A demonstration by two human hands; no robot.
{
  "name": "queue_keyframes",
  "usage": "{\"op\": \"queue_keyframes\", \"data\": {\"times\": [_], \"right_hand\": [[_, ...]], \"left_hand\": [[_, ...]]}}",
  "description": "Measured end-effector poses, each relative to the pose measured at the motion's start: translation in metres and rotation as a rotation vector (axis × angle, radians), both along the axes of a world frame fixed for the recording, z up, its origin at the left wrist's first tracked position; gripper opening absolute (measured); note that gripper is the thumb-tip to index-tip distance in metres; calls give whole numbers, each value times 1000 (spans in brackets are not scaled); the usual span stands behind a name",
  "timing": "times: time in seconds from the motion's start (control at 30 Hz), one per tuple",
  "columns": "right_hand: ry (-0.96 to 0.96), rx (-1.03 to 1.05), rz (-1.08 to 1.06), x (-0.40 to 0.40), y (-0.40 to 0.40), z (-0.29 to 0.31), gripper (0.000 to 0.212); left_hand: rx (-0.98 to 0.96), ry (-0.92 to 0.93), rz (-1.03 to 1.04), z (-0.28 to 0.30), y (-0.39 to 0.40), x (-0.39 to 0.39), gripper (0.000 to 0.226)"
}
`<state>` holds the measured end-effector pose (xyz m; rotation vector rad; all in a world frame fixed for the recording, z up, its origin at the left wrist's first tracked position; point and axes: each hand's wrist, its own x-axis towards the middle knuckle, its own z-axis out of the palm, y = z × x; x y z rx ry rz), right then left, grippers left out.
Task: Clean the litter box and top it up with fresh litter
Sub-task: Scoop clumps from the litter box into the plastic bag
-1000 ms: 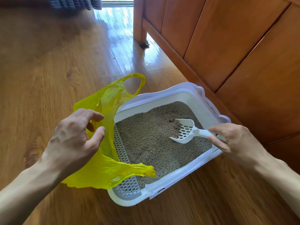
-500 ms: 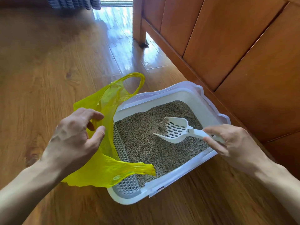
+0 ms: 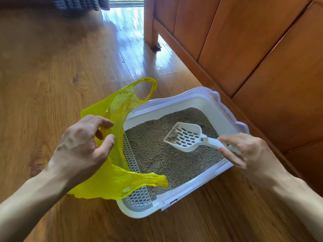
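A white rectangular plastic litter box (image 3: 225, 109) is being kept on the wooden floor (image 3: 52, 70), beside a brown wooden cabinet (image 3: 253, 49). Grey granular litter (image 3: 157, 151) is being contained in it, with a grey perforated grate (image 3: 138, 198) along its left edge. A white slotted plastic scoop (image 3: 185, 137) is being held above the litter by its handle, gripped in the right hand (image 3: 244, 154); a small greyish clump is being carried at its front lip. A thin yellow plastic bag (image 3: 111, 180), draped over the box's left rim, is being pinched at its edge by the left hand (image 3: 82, 147).
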<state>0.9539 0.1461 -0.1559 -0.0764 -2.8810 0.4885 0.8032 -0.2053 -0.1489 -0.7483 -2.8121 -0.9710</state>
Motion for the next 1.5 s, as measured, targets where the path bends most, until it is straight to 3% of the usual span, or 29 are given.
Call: {"op": "queue_keyframes", "data": {"times": [0.4,0.57,1.1,1.2,1.5], "right_hand": [[-2,-29,12,-1,-2,0,40],[16,-12,31,0,-3,-1,35],[11,-70,-23,1,-12,2,26],[21,-77,-25,-1,-16,5,23],[82,-79,28,-25,-48,19,28]], "left_hand": [[-20,2,1,1,-2,0,19],[-20,-36,11,6,-1,2,34],[-9,0,30,9,-7,-2,30],[-26,24,69,12,-13,-5,24],[10,35,285,23,-40,-13,36]]}}
